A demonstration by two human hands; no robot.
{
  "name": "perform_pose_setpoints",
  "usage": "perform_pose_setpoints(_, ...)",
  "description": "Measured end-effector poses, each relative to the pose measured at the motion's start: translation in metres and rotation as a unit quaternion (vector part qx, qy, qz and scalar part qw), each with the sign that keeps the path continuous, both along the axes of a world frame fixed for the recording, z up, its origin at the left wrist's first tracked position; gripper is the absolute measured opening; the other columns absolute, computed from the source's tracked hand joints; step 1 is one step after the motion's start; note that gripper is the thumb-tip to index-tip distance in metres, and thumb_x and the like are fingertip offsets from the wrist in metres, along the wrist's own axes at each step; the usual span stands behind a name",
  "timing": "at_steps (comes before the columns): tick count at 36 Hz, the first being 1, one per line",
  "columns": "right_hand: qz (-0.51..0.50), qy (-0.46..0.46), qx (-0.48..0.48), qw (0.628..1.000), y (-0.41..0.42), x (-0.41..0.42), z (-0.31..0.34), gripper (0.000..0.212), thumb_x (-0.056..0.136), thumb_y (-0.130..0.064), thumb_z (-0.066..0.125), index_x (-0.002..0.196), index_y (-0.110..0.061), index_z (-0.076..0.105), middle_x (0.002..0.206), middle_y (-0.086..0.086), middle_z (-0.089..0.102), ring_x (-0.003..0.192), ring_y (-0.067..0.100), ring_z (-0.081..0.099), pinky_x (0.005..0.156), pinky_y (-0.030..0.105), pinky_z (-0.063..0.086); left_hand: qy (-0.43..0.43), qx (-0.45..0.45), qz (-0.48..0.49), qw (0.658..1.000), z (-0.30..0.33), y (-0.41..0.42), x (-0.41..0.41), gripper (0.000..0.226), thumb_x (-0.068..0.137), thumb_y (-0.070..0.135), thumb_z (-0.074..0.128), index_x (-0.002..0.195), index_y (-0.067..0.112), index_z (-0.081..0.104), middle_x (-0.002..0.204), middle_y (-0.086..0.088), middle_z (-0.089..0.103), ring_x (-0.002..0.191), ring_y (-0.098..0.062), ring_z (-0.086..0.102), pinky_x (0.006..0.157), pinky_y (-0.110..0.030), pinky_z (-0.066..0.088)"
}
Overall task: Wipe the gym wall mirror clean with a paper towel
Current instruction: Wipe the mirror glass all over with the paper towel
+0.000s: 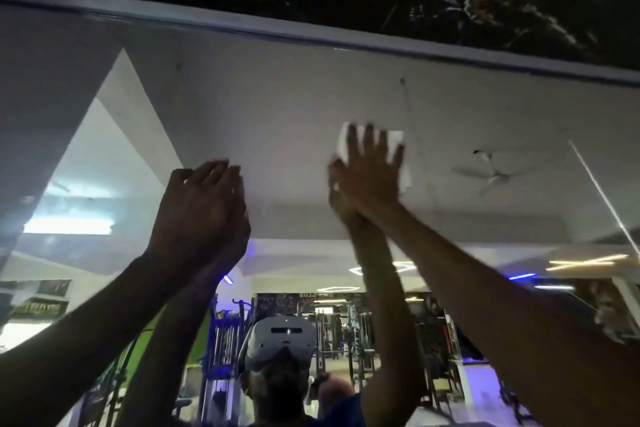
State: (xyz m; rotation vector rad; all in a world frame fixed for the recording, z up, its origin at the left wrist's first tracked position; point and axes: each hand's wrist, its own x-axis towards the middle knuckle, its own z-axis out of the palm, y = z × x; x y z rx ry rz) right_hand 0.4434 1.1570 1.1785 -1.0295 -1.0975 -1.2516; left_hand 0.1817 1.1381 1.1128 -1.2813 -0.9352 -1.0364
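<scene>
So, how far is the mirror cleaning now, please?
Done: cannot tell; the glass shows no clear wiped area. In hand: the right hand presses a white paper towel flat on the mirror, high up near its top edge. The left hand rests on the glass beside it, holding nothing. Left: cannot judge how much remains.

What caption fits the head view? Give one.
Right hand presses paper towel on mirror; left hand braces.

wall mirror (277, 97), paper towel (398, 142) flat against the glass

The right hand (369, 170) hides most of the paper towel (398, 146).
</scene>
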Motion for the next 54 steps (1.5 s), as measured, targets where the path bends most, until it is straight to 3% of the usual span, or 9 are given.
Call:
perform_pose_setpoints(6,-0.059,-0.259,-0.045,0.963,-0.009,-0.011,-0.036,0.067,0.106,-0.047,0.027,0.169,-0.028,0.015,0.177,0.004,0.015,0.164,0.026,0.011,0.131,0.056,0.004,-0.018,-0.005,-0.040,0.999,0.009,0.022,0.009,0.070,0.105,0.043,0.022,0.154,-0.002,0.042,0.159,-0.027,0.043,0.149,-0.042,0.040,0.111,-0.055,0.032)
perform_pose_setpoints(9,-0.068,-0.127,-0.067,0.987,-0.008,0.078,0.004,0.070,0.100,-0.043,0.046,0.165,-0.021,0.032,0.174,0.011,0.025,0.161,0.035,0.023,0.125,0.061,0.018,-0.011,0.025,-0.039,0.999,0.004,0.030,0.003,0.067,0.109,0.043,0.021,0.158,0.001,0.037,0.163,-0.024,0.038,0.153,-0.039,0.035,0.117,-0.053,0.028)
perform_pose_setpoints(13,-0.071,0.088,-0.130,0.985,-0.022,0.161,0.021,0.088,0.091,-0.060,0.002,0.169,-0.023,0.021,0.176,0.012,0.015,0.161,0.036,0.016,0.125,0.064,0.017,-0.023,0.025,-0.059,0.998,0.003,0.027,0.005,0.068,0.106,0.044,0.026,0.157,0.000,0.040,0.162,-0.025,0.039,0.153,-0.039,0.036,0.118,-0.052,0.028)
perform_pose_setpoints(16,-0.017,0.140,-0.097,0.985,-0.016,0.120,0.009,0.082,0.098,-0.064,0.010,0.170,-0.025,0.016,0.175,0.013,0.018,0.162,0.036,0.015,0.127,0.064,0.009,-0.038,0.018,-0.028,0.999,0.000,0.022,0.019,0.075,0.106,0.045,0.010,0.158,-0.003,0.035,0.163,-0.029,0.035,0.156,-0.040,0.027,0.119,-0.053,0.023)
perform_pose_setpoints(25,-0.035,-0.221,-0.068,0.972,-0.023,0.073,-0.105,0.069,0.107,-0.045,0.028,0.170,-0.028,0.006,0.178,0.004,0.005,0.165,0.024,0.002,0.131,0.055,-0.001,0.009,0.010,-0.107,0.994,-0.016,0.029,0.100,0.073,0.109,0.046,0.008,0.160,0.000,0.032,0.168,-0.025,0.028,0.157,-0.038,0.026,0.121,-0.054,0.025)
perform_pose_setpoints(29,-0.113,-0.062,-0.096,0.987,-0.015,0.208,-0.063,0.078,0.093,-0.051,0.028,0.160,-0.017,0.045,0.175,0.008,0.022,0.162,0.030,0.020,0.125,0.061,0.019,-0.001,0.019,-0.109,0.994,-0.017,0.035,0.098,0.070,0.109,0.045,0.012,0.160,0.001,0.034,0.166,-0.024,0.033,0.155,-0.038,0.031,0.122,-0.053,0.027)
perform_pose_setpoints(35,-0.020,0.195,-0.107,0.975,-0.022,0.235,-0.042,0.069,0.108,-0.049,0.036,0.170,-0.022,0.018,0.176,0.014,0.016,0.161,0.038,0.014,0.126,0.067,0.012,0.005,0.038,-0.081,0.996,-0.022,0.031,0.103,0.069,0.108,0.041,0.012,0.158,-0.001,0.035,0.163,-0.026,0.035,0.153,-0.040,0.033,0.119,-0.052,0.028)
perform_pose_setpoints(45,-0.036,-0.261,-0.046,0.963,-0.015,0.068,-0.123,0.070,0.105,-0.046,0.036,0.170,-0.027,0.018,0.177,0.005,0.017,0.163,0.027,0.014,0.130,0.058,0.007,0.025,-0.013,-0.118,0.993,-0.017,0.009,0.076,0.057,0.097,0.023,0.033,0.134,-0.013,0.056,0.138,-0.037,0.058,0.125,-0.052,0.061,0.094,-0.064,0.053)
perform_pose_setpoints(54,0.033,0.096,-0.037,0.994,-0.009,0.031,-0.078,0.085,0.094,-0.059,0.019,0.167,-0.017,0.027,0.173,0.018,0.025,0.160,0.042,0.019,0.126,0.068,0.007,0.021,-0.048,0.003,0.999,-0.046,0.001,-0.033,0.066,0.096,0.029,0.030,0.144,-0.012,0.051,0.147,-0.034,0.053,0.138,-0.049,0.052,0.095,-0.058,0.050)
